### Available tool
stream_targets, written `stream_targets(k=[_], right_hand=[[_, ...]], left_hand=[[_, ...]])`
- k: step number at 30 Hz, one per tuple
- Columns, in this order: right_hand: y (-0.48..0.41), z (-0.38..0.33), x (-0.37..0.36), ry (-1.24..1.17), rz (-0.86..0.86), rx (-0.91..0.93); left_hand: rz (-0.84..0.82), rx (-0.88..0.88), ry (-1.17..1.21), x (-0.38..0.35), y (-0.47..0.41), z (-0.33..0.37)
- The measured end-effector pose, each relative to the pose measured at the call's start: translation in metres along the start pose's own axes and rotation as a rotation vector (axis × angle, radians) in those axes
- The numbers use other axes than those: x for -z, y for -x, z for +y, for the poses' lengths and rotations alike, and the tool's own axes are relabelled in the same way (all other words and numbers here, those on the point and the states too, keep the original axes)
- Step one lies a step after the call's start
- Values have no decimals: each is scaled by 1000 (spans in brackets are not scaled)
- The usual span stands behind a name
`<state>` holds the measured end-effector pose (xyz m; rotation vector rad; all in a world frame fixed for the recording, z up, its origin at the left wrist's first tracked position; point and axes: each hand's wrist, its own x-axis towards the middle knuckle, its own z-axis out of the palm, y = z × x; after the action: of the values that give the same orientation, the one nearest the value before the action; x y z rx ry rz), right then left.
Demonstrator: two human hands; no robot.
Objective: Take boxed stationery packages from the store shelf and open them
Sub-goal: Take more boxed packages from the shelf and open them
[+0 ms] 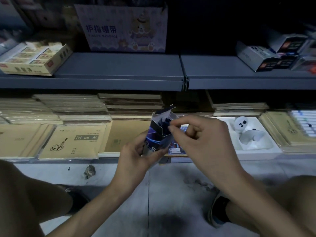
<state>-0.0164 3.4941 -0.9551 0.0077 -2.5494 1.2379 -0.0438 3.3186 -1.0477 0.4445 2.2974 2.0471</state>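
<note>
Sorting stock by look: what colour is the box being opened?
Dark blue with light swirls, the small box, in the head view.

The scene is dim, with a cold bluish cast. The upper right corner behind the upper shelf falls into near black. The brightest patches are the white tray and the pale floor, where a soft dark shadow lies low in the middle. Edges bow from wide-angle distortion, and detail is soft and grainy throughout.

Head view, seemingly crouched, facing shelf
</note>
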Motion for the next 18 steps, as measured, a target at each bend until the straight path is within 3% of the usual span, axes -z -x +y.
stream_targets(k=[5,18], right_hand=[[0,-2,-6,3,36,-17],[-2,2,-7,-124,-109,-63]], left_hand=[[33,-14,-66,1,1,1],[42,-80,-280,2,4,9]])
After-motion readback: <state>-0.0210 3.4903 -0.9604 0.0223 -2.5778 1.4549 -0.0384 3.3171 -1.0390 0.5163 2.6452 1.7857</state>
